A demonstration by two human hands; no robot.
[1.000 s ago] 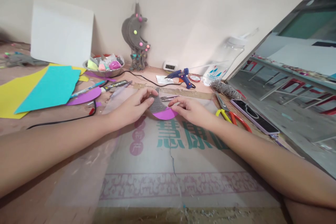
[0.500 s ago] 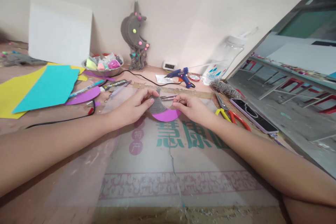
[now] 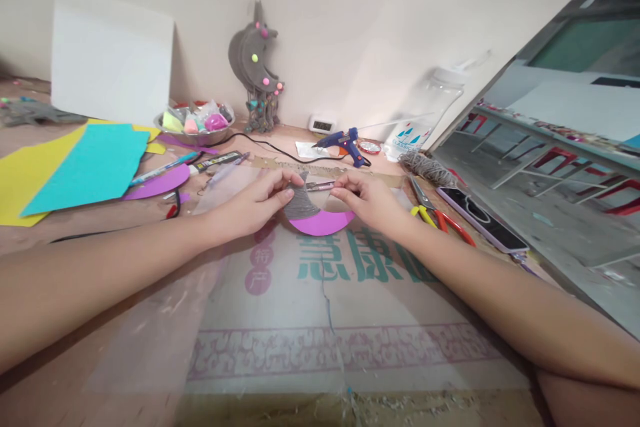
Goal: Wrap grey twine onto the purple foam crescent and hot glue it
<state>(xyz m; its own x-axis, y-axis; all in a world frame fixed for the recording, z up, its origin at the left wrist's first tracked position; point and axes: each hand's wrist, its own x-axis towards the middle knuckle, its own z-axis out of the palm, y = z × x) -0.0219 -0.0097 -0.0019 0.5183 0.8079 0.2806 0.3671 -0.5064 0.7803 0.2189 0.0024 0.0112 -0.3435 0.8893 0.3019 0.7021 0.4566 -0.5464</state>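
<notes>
My left hand (image 3: 273,193) is closed on a purple paper crescent (image 3: 323,223), pinching its left side between thumb and fingers. Rows of grey yarn (image 3: 303,203) cover the crescent's left part, while the lower right part is bare purple. My right hand (image 3: 357,197) is closed in a pinch above the crescent's right end, on what looks like a thin strand of the yarn; the strand is faint. Behind the crescent, between both hands, lies a slim pen-like tool (image 3: 320,185).
A blue glue gun (image 3: 345,141), a clock (image 3: 323,124) and a bowl of clay (image 3: 195,133) stand behind. Pliers (image 3: 423,200), a yarn ball (image 3: 427,167) and a phone (image 3: 483,219) lie right. Coloured sheets (image 3: 87,170) lie left. A decorated grey moon (image 3: 255,60) hangs at the wall.
My right hand has shifted slightly up and right, away from the crescent's lower edge, so more of its bare purple right end shows. My left hand keeps its hold.
</notes>
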